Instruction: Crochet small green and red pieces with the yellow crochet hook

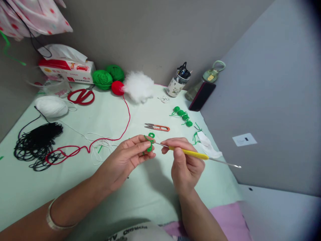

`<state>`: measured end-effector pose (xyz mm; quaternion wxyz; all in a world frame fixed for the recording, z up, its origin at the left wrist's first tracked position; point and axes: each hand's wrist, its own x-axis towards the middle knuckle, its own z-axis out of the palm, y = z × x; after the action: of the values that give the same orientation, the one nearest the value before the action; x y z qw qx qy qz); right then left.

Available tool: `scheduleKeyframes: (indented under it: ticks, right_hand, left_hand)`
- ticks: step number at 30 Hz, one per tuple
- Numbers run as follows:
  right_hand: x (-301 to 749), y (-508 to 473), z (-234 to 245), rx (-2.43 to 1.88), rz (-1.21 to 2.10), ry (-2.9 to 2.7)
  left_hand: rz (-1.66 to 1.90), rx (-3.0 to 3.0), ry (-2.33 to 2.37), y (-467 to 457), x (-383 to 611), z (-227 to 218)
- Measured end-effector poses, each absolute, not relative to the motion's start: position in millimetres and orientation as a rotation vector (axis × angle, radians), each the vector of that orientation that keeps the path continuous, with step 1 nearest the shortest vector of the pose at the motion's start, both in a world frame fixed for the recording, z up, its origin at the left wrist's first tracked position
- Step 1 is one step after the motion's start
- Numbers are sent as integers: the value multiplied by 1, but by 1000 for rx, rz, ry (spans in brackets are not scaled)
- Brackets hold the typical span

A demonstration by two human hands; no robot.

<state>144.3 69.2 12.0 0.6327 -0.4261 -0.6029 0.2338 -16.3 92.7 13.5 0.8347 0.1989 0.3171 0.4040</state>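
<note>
My left hand (pixel 131 150) pinches a small green crochet piece (pixel 150 146) between thumb and fingers, above the middle of the table. In my right hand (pixel 187 162) is a crochet hook (pixel 192 153) with a yellow handle and metal ends, held like a pen. Its left end reaches the green piece; whether it passes through a stitch is too small to tell. The other end points out to the right. Just beyond my fingertips shows a small green ring (pixel 151 135). Orange thread snips (pixel 157 127) lie a little farther back.
Black yarn (pixel 41 140), white yarn (pixel 51 106) and red scissors (pixel 81 96) lie left. Green balls (pixel 102 79), a red ball (pixel 117 88) and white stuffing (pixel 139 87) sit at the back. Several green crocheted balls (pixel 185 117), a jar (pixel 177 85) and a phone (pixel 202 96) are right.
</note>
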Motion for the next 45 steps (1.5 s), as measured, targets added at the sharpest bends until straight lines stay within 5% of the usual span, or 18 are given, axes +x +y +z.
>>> scheduleKeyframes:
  ticks: [25,32,45]
  right_hand:
    - [145,72,8,-882,776,-1359]
    - [140,66,2,-1027,50,-1786]
    - [138,63,-4,-975,-43,-1726]
  left_hand:
    - [849,667,721,91,-15,16]
    - [981,707,766,84,-11,16]
    - [1024,884,950,76,-13,18]
